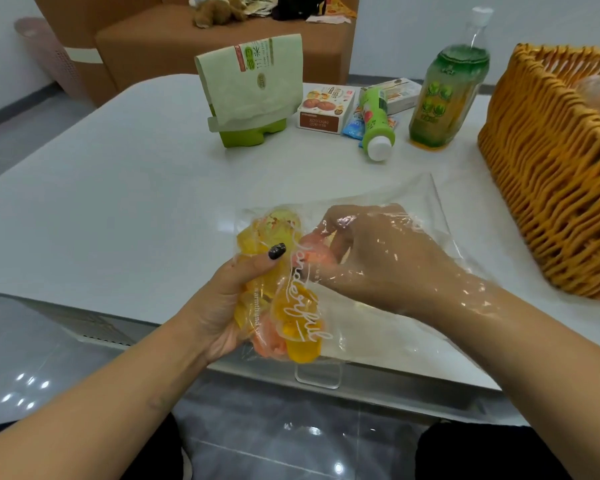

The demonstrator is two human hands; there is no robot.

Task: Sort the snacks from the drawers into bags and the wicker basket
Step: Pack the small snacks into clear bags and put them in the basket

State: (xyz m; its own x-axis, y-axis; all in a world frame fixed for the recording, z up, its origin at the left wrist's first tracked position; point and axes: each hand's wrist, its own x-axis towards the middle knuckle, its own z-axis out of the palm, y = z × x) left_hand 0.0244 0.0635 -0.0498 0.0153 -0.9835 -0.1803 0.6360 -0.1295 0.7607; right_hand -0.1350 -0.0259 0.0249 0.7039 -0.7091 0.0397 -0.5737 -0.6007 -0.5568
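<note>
Bag: clear plastic bag (413,209) with white script lettering, held over the near edge of the white table (101,202), well short of the wicker basket.
Snacks: yellow and orange jelly cups (291,323) bunched in the bag's closed end, nearest the left hand.
Left hand: left hand (222,299) wraps the bag from outside, fingers curled round the bunched cups, thumb with a dark nail pressed on the plastic.
Right hand: right hand (378,258) sits inside the bag up to the wrist, fingers bent round an orange cup (317,252).
Wicker basket: wicker basket (551,202) stands right of the bag on the table; something pale lies inside, too blurred to name.
Beyond the bag: green tea bottle (444,98) upright, a small green bottle (374,123) on its side, a biscuit box (324,107), and a green paper pouch (250,81) standing in a green holder.
Room: brown sofa (187,46) behind the table, glossy grey floor (32,375) below.
</note>
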